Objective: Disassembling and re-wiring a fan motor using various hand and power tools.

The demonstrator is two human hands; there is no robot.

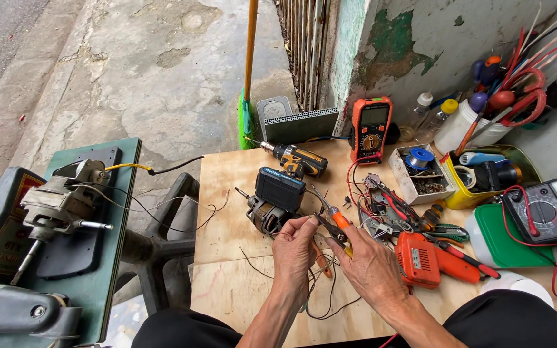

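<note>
Orange-handled pliers (pixel 335 222) are clamped in right hand (pixel 372 267); thin wires (pixel 322 283) are pinched by left hand (pixel 294 248), just in front of small motor (pixel 269 212) on worktop (pixel 227 270). Wire trimming judged underway; steady grip needed.

Pale matt plywood tabletop (pixel 227 187), dull metal motor (pixel 269 214), glossy orange plastic soldering gun (pixel 420 260), rough peeling wall (pixel 407 45)
</note>
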